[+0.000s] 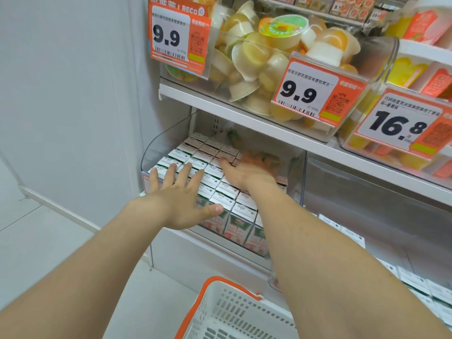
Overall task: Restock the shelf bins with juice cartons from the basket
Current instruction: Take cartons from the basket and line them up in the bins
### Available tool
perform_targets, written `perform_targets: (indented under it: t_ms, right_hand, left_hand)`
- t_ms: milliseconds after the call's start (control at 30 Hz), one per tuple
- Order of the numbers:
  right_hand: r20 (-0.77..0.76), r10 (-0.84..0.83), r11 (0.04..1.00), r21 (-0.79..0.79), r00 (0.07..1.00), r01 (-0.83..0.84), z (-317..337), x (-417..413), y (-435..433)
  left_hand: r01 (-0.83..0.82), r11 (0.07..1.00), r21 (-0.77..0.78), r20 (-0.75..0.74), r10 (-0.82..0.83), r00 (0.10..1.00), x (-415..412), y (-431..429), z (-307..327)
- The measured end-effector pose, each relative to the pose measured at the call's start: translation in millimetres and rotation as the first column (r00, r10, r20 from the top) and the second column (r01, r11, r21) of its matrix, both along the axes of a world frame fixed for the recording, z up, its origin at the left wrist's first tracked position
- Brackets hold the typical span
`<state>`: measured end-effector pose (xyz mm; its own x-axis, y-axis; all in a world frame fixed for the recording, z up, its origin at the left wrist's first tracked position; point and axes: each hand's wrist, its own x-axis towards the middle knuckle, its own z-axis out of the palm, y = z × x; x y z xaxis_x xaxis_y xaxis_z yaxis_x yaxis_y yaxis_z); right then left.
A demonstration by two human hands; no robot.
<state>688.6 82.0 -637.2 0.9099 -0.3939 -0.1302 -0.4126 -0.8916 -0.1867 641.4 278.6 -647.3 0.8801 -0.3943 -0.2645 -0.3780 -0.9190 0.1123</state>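
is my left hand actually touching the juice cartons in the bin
Touching. The head view shows the left hand spread flat, its straight fingers lying on the tops of the juice cartons with no gap showing.

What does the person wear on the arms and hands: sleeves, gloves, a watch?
Nothing visible: no sleeves are in view. The left hand and the right hand have no gloves, and no watch, ring or bracelet shows. The right hand is blurred.

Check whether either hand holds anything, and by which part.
Nothing held, it seems: left hand lies flat, fingers spread, on the cartons; right hand, blurred, looks flat on them too.
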Motion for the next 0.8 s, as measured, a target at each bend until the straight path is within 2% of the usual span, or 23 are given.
perform_targets:
  t_ms: [67, 167, 233, 367, 700, 800]
  right_hand:
    - [0.067, 0.025, 0.999, -0.023, 0.997, -0.024, -3.4, 11.1, 5.5]
    - [0.159, 0.160, 0.987, -0.023, 0.974, -0.158, -7.5, 21.7, 14.8]
    - [0.116, 0.185, 0.982, 0.002, 0.976, -0.187, -9.4, 25.5, 16.8]
    - [-0.002, 0.143, 0.990, 0.021, 0.990, -0.143, -6.0, 26.7, 16.8]
    - [-0.045, 0.147, 0.987, 0.068, 0.988, -0.144, -3.3, 31.4, 19.6]
    - [0.030, 0.146, 0.989, -0.040, 0.989, -0.145, -0.9, 46.3, 35.4]
  left_hand:
    - [0.004, 1.000, -0.010, 0.004, -0.004, 1.000, -0.2, 1.8, -2.5]
    - [0.005, 1.000, -0.022, 0.008, -0.005, 1.000, 1.3, 3.1, -5.2]
    - [0.006, 1.000, -0.024, 0.008, -0.006, 1.000, 2.2, 3.4, -5.4]
    - [0.003, 1.000, -0.024, -0.007, -0.004, 1.000, 2.8, 0.9, -4.1]
    - [-0.002, 0.999, -0.034, -0.046, 0.000, 0.999, 3.3, 2.2, -1.6]
    - [0.005, 0.999, -0.052, -0.037, -0.006, 0.999, 1.7, 3.9, -0.7]
